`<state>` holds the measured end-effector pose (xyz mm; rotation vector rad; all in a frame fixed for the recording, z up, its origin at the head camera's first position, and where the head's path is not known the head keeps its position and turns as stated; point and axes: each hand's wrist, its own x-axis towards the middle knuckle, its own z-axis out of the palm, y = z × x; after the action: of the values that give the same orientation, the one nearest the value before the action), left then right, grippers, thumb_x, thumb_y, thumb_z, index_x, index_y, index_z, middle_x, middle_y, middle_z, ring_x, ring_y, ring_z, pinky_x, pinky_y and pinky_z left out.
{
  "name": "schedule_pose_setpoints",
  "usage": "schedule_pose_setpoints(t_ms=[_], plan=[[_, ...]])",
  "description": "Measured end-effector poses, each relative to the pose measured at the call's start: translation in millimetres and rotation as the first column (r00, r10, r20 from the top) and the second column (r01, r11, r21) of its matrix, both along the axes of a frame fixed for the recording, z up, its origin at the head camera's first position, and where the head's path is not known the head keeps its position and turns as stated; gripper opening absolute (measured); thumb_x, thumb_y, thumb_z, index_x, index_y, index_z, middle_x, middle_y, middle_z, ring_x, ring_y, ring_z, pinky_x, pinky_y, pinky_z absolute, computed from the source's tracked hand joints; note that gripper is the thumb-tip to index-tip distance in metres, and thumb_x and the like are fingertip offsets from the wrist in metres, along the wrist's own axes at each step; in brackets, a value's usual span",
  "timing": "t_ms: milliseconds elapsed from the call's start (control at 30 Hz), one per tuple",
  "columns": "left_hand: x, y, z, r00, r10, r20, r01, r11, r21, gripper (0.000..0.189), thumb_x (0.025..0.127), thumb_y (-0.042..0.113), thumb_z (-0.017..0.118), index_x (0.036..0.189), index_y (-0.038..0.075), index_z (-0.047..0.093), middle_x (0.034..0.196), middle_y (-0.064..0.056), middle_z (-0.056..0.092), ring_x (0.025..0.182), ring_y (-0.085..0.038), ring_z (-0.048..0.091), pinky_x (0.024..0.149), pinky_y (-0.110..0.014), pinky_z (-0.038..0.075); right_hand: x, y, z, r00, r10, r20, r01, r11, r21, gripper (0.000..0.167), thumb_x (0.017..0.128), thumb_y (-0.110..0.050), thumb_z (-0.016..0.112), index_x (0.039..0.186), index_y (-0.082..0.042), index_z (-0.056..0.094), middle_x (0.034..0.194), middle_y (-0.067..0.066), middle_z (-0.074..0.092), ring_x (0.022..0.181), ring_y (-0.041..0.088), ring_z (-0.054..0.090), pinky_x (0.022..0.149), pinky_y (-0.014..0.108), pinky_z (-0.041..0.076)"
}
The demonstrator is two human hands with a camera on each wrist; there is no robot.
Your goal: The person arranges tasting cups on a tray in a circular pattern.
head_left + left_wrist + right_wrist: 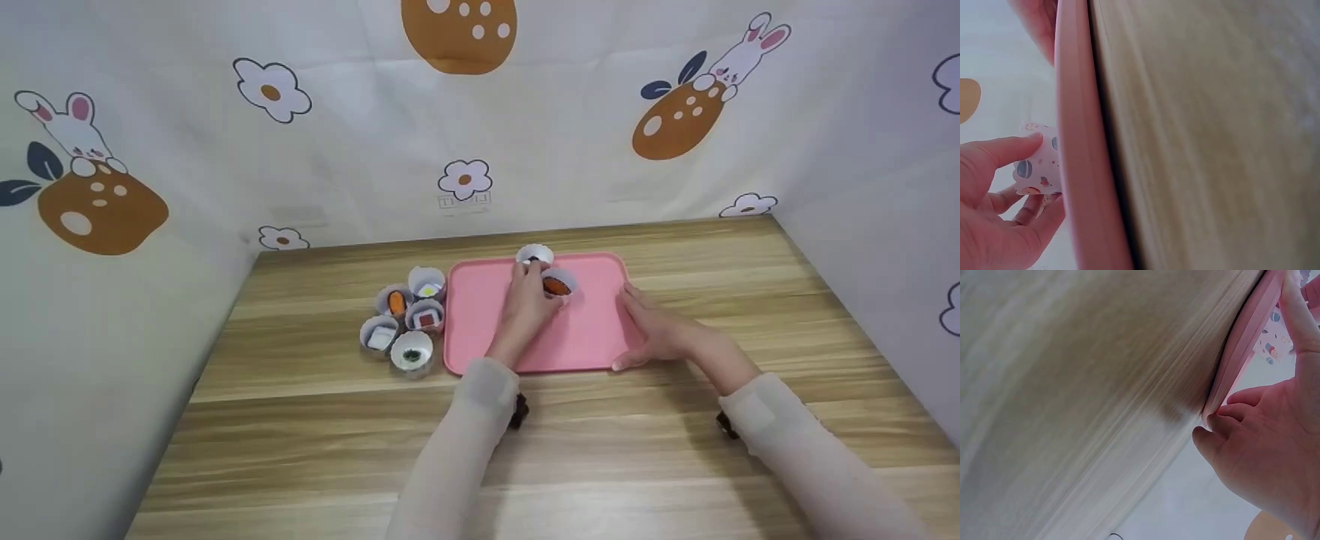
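My left hand (527, 304) holds a paper baking cup (564, 279) over the pink tray (480, 315), thumb on its near side and fingers at the far side. An orange-brown oval piece (556, 286) lies in that cup. The left wrist view shows the thumb against the printed wall of the cup (1039, 163). Just behind the fingers, a second baking cup (535, 253) with something dark inside stands at the tray's back edge, partly covered. My right hand (660, 330) grips the tray's front right corner, its thumb by the front edge and fingers along the right rim (1235, 354).
Several more baking cups cluster left of the tray, among them one with an orange piece (397, 303), one with a white block (381, 337) and one with green bits (412, 355). Wood-grain tabletop (315, 435) surrounds them; a printed cloth (360, 180) hangs behind.
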<state>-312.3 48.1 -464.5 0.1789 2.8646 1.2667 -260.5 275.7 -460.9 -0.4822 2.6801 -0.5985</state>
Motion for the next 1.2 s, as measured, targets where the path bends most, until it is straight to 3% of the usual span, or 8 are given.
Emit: schedule_pose_setpoints(t_ms=[267, 467, 733, 1200], plan=[[0.8, 1.6, 1.4, 0.998, 0.055, 0.015, -0.054, 0.998, -0.032, 0.065, 0.082, 0.006, 0.079, 0.138, 0.008, 0.046, 0.141, -0.015, 0.043, 0.122, -0.029, 0.058, 0.103, -0.036, 0.052, -0.7, -0.6, -0.7, 1.0, -0.006, 0.007, 0.006, 1.0, 0.0, 0.131, 0.073, -0.056, 0.082, 0.156, 0.007, 0.003, 0.165, 0.028, -0.004, 0.152, 0.048, 0.004, 0.123, 0.059, 0.014], [-0.1, -3.0, 1.3, 0.999, 0.045, 0.011, -0.046, 0.998, 0.04, 0.067, 0.079, 0.005, 0.081, 0.136, 0.006, 0.045, 0.138, -0.016, 0.045, 0.12, -0.031, 0.058, 0.103, -0.037, 0.052, -0.4, -1.0, -1.7, 1.0, -0.004, 0.0, 0.004, 1.0, 0.002, 0.132, 0.072, -0.057, 0.082, 0.156, 0.007, 0.003, 0.165, 0.027, -0.004, 0.152, 0.047, 0.004, 0.124, 0.059, 0.014], [-1.1, -16.3, 7.2, 0.999, 0.019, 0.033, -0.023, 0.991, 0.134, 0.065, 0.082, 0.007, 0.08, 0.137, 0.005, 0.045, 0.125, -0.012, 0.055, 0.112, -0.024, 0.06, 0.097, -0.033, 0.052, -0.2, -0.6, -0.8, 1.0, -0.006, 0.009, 0.006, 1.0, -0.002, 0.132, 0.073, -0.057, 0.082, 0.157, 0.006, 0.003, 0.165, 0.028, -0.005, 0.151, 0.049, 0.005, 0.123, 0.06, 0.014], [4.0, -46.1, 23.6, 0.995, -0.027, 0.091, -0.002, 0.953, 0.304, 0.065, 0.084, 0.014, 0.079, 0.14, 0.006, 0.046, 0.126, -0.01, 0.062, 0.115, -0.024, 0.065, 0.097, -0.033, 0.055, -1.1, 0.2, -0.8, 1.0, 0.005, 0.01, -0.004, 1.0, -0.019, 0.131, 0.073, -0.055, 0.083, 0.156, 0.009, 0.002, 0.164, 0.03, -0.006, 0.151, 0.049, 0.002, 0.123, 0.06, 0.011]])
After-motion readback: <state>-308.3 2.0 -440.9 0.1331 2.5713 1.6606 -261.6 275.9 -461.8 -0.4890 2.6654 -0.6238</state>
